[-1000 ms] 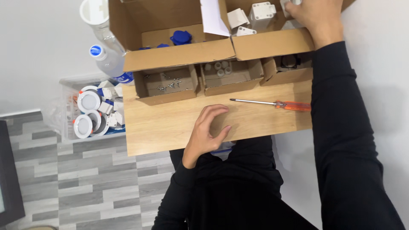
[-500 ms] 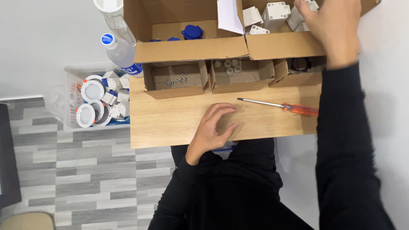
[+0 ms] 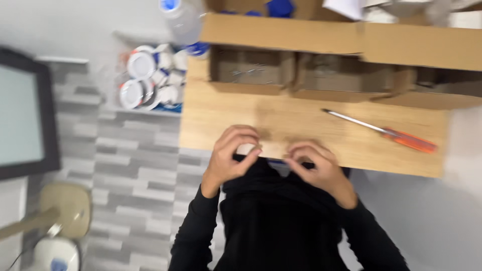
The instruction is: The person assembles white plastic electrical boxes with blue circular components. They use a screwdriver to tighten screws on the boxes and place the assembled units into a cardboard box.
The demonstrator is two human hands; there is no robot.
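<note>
Wooden table (image 3: 311, 125) edge | right hand (image 3: 317, 168) is now meeting left hand (image 3: 232, 155) there, back from the cardboard boxes (image 3: 351, 37) | fingers are curling narrow around a small blurred piece, contents indiscernible | orange-handled screwdriver (image 3: 386, 133) is lying untouched nearby.

A light wooden worktop (image 3: 301, 125) stands against a plain white wall (image 3: 60, 25); grey wood-look plank floor (image 3: 135, 200) spreads beyond its left edge; a dark-framed pale panel (image 3: 22, 115) stands far left; a beige round stool (image 3: 65, 208) sits below it.

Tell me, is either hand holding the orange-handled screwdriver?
No, the screwdriver lies alone on the wooden table, apart from the left hand and right hand.
</note>
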